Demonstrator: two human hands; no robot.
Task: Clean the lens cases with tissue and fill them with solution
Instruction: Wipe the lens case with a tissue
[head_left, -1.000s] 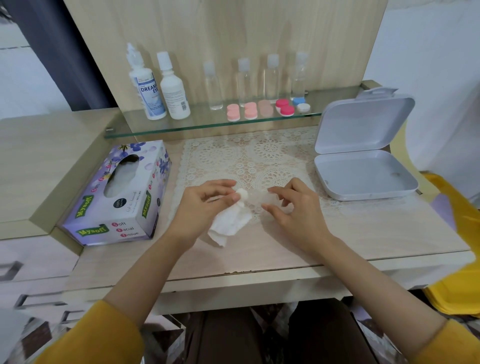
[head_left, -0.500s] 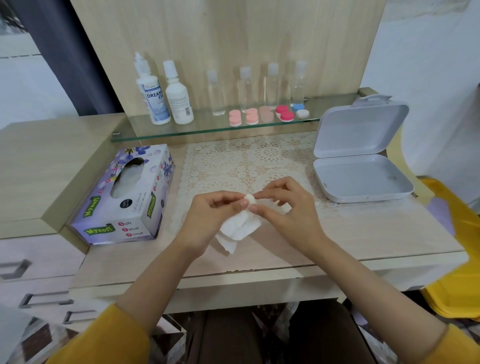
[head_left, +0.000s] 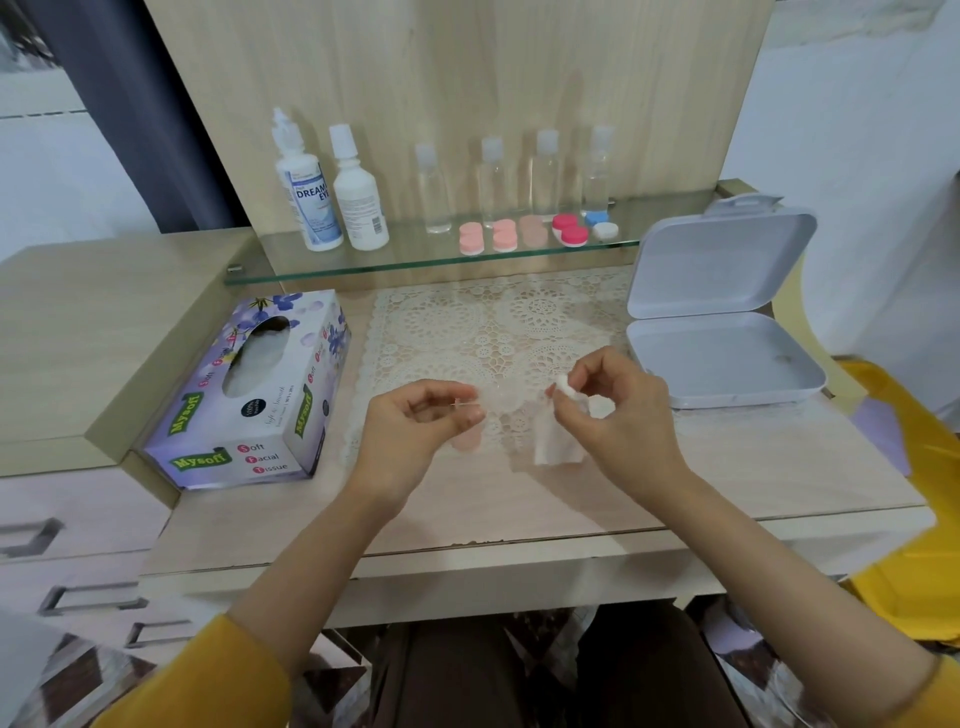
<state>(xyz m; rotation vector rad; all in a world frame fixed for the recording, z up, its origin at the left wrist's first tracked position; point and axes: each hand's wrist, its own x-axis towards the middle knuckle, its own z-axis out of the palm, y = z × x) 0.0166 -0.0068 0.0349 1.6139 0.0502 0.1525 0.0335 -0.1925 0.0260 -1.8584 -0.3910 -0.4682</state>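
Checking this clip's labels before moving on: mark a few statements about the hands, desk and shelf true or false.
1. The right hand pinches the tissue. True.
2. The grey box is closed. False: its lid stands open.
3. The tissue box lies left of the lace mat. True.
4. The lens cases on the glass shelf are all blue. False: most are pink.
5. The left hand lies flat. False: it pinches what looks like a clear lens case.

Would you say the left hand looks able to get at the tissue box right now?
Probably yes: the tissue box lies beside the left hand with bare desk between them and its opening facing up, though the fingers seem to pinch a small clear case, which might have to go down first.
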